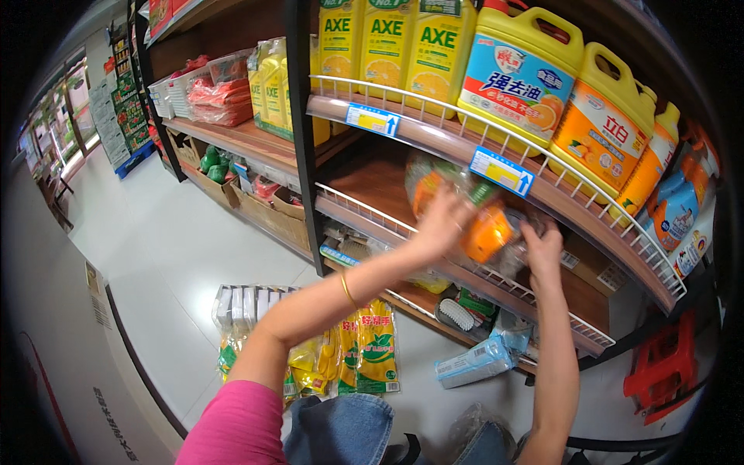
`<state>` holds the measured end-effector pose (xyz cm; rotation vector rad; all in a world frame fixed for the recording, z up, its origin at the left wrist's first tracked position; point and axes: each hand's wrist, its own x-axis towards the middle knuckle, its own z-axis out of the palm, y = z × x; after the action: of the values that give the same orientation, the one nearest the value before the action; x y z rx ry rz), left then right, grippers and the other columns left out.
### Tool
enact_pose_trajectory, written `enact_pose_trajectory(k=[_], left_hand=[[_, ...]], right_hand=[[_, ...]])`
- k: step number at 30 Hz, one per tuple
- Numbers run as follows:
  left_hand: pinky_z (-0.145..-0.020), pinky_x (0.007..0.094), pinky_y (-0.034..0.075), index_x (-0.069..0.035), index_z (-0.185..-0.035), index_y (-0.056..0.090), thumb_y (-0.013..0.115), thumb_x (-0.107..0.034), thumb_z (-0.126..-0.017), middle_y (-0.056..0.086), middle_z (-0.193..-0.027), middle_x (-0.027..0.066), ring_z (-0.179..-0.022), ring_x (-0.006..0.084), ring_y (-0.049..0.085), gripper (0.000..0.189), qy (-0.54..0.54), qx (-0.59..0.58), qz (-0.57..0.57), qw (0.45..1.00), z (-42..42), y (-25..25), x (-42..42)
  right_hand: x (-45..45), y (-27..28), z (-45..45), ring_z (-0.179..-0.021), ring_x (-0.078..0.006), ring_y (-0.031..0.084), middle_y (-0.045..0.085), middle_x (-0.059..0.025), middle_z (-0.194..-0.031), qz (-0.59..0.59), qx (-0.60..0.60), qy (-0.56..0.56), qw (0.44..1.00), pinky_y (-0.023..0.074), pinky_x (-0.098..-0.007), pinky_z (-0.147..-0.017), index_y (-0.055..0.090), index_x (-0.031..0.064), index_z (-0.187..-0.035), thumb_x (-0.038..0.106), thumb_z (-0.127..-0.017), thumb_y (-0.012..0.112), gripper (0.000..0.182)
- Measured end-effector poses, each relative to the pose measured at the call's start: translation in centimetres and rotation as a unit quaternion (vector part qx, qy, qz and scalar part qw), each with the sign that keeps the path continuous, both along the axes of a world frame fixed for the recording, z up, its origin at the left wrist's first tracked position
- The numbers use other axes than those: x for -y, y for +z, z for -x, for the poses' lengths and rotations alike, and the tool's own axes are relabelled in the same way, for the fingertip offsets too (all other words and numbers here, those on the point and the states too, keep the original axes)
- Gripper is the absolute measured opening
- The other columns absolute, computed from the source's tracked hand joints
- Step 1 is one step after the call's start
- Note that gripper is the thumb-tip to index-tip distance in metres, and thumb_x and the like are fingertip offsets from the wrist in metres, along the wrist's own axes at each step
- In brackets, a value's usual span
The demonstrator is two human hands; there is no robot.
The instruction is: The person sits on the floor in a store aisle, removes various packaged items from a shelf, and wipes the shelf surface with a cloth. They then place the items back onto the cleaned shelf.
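Observation:
My left hand (443, 224) reaches to the middle shelf and grips a clear plastic-wrapped pack (482, 232) with orange and green parts. Motion blur hides what is inside it. At the pack's right end, my right hand (542, 244) pinches its transparent wrapping. Just behind my left fingers, a similar orange and green item (424, 189) is blurred; I cannot tell whether it belongs to the same pack. Both hands are above the white wire rail (366, 209) at the middle shelf's front edge.
Yellow AXE bottles (386, 55) and larger detergent jugs (517, 75) stand behind a rail overhead. Yellow glove packets (375, 349) lie on the floor with a light-blue packet (476, 363). A scrubbing brush (456, 314) rests on the bottom shelf. A red plastic stool (662, 366) is at right.

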<state>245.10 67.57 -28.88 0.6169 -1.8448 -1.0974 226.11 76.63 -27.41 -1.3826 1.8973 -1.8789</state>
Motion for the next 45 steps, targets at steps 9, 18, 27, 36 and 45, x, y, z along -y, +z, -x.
enact_pose_trajectory(k=[9, 18, 27, 36, 45], left_hand=[[-0.111, 0.044, 0.017, -0.006, -0.135, 0.04, 0.048, -0.014, -0.092, 0.014, -0.147, 0.0225, -0.137, 0.0372, 0.016, 0.044, -0.252, -0.097, 0.133, 0.954, -4.3, -0.3, -19.9], [-0.107, 0.0515, 0.02, -0.008, -0.13, 0.046, 0.053, -0.028, -0.09, 0.021, -0.145, 0.025, -0.131, 0.0433, 0.024, 0.046, -0.489, -0.13, -0.058, 0.861, -9.3, 0.6, -25.2], [-0.082, 0.0427, 0.048, -0.004, -0.116, 0.053, 0.04, -0.034, -0.092, 0.055, -0.11, 0.0131, -0.103, 0.0258, 0.055, 0.04, -0.184, -0.027, -0.413, 0.892, -12.8, -2.3, -12.5], [-0.087, 0.0352, 0.049, -0.003, -0.13, 0.045, 0.035, -0.041, -0.097, 0.049, -0.132, 0.013, -0.117, 0.0241, 0.052, 0.051, 0.271, -0.066, -0.081, 0.957, -32.5, -6.1, -10.2], [-0.101, 0.0371, 0.033, 0.003, -0.134, 0.038, 0.046, -0.017, -0.092, 0.045, -0.124, 0.0168, -0.117, 0.028, 0.043, 0.047, 0.409, 0.182, -0.205, 0.87, -42.9, -24.5, -11.5]], right_hand=[[-22.5, -1.2, -2.4, -0.082, -0.0113, 0.053, 0.057, -0.0063, -0.089, 0.005, -0.229, -0.206, 0.951, 0.0436, -0.025, -0.075, 0.054, -0.0057, -0.102, 0.0, -0.087, 0.045, 0.019], [-36.7, 5.5, -10.2, -0.081, -0.0197, 0.054, 0.059, -0.0132, -0.092, -0.134, -0.16, -0.13, 0.969, 0.0448, -0.0307, -0.074, 0.055, -0.0049, -0.096, 0.008, -0.092, 0.043, 0.018], [-18.3, -3.6, -11.1, -0.071, -0.0182, 0.052, 0.054, -0.0071, -0.078, -0.059, -0.108, 0.025, 0.992, 0.0425, -0.031, -0.063, 0.056, -0.0017, -0.08, 0.002, -0.085, 0.048, 0.011], [-4.3, -8.5, -25.4, -0.081, -0.0347, 0.055, 0.05, -0.0168, -0.085, 0.026, -0.1, 0.324, 0.94, 0.0443, -0.039, -0.067, 0.051, -0.0018, -0.085, -0.004, -0.076, 0.048, 0.009], [-6.5, -23.9, -24.2, -0.109, -0.033, 0.052, 0.05, -0.0172, -0.12, -0.173, -0.236, 0.561, 0.775, 0.0447, -0.043, -0.089, 0.045, 0.0018, -0.127, 0.023, -0.081, 0.063, 0.054]])
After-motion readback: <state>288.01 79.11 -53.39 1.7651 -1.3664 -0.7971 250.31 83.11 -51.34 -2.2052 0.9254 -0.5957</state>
